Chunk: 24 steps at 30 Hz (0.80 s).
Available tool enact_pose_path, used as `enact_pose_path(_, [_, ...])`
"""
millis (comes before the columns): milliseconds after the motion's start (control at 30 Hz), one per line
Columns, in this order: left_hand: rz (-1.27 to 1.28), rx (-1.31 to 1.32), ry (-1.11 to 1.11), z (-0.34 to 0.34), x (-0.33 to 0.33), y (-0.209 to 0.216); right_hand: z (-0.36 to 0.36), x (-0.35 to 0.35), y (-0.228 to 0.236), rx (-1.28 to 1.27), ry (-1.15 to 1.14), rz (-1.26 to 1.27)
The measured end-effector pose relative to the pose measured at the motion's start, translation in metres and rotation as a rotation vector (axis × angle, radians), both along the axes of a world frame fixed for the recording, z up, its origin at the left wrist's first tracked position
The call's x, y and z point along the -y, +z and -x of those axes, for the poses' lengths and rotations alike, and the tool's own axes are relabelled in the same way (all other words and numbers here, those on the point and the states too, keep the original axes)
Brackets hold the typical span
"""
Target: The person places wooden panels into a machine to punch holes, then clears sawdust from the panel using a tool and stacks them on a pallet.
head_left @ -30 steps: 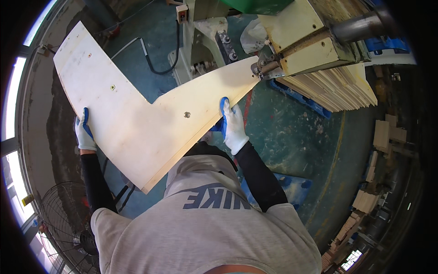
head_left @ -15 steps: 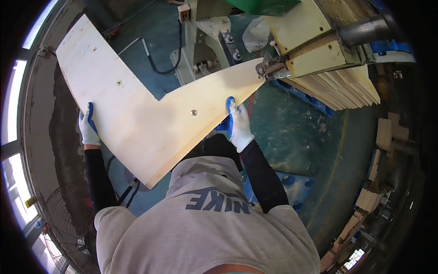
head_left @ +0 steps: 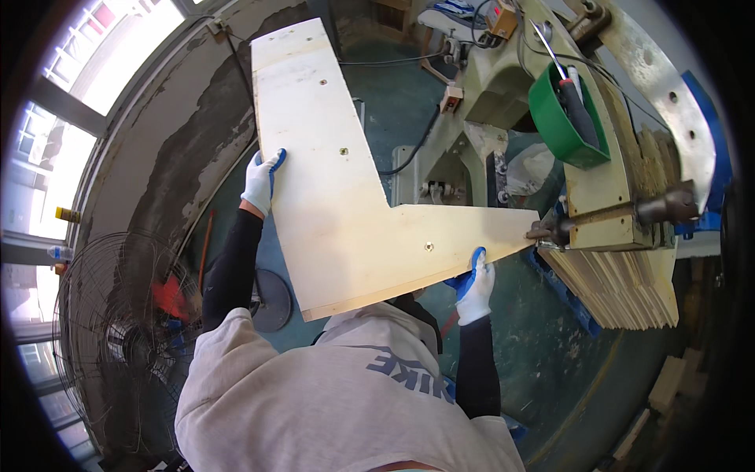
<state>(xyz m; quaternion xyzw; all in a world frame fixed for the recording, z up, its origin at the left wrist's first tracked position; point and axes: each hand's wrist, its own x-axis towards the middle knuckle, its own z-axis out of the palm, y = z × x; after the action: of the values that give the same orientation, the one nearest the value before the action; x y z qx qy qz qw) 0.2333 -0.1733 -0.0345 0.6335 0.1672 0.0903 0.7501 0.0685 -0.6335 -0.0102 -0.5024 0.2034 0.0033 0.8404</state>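
Observation:
Both my hands, in white gloves with blue palms, hold a large L-shaped pale plywood panel (head_left: 334,220). Along its left edge, my left hand (head_left: 262,181) grips with the thumb on top. My right hand (head_left: 476,293) clasps the lower edge of the narrow right arm, thumb above and fingers partly hidden underneath. Several small metal inserts sit in the panel's face, one of them a round metal insert (head_left: 429,247) near my right hand. The panel's narrow right end reaches the metal tool head (head_left: 549,230) of a pale green machine; whether they touch I cannot tell.
A green tray (head_left: 578,145) with a screwdriver sits on the machine (head_left: 602,193). Beneath its head stands a stack of plywood pieces (head_left: 617,287). To the left are a wire-cage fan (head_left: 126,338) and windows (head_left: 27,197). A black cable (head_left: 413,161) hangs behind the panel.
The view has shifted, so everything appears further right and lower. The panel has turned slightly clockwise in the picture, its narrow end still at the tool head. Both hands keep their grip.

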Motion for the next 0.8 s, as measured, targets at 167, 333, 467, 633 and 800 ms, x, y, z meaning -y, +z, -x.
enact_pose_path(167, [0.129,-0.019,-0.110,0.032,-0.002,0.012,-0.005,0.006,-0.025,0.038,-0.139,0.092])
enact_pose_path(333, [0.110,-0.126,-0.158,0.058,-0.018,0.019,0.018,-0.006,0.004,0.042,-0.042,-0.030])
enact_pose_path(467, [0.123,-0.284,-0.203,0.076,-0.040,0.026,0.038,-0.019,0.018,-0.020,-0.051,-0.165])
enact_pose_path(633, [0.220,-0.606,-0.196,0.151,0.034,-0.050,0.085,0.070,-0.034,-0.048,-0.183,-0.076])
enact_pose_path(800, [0.333,-0.813,-0.269,0.252,0.269,-0.177,0.198,0.279,-0.052,-0.196,-0.418,-0.076])
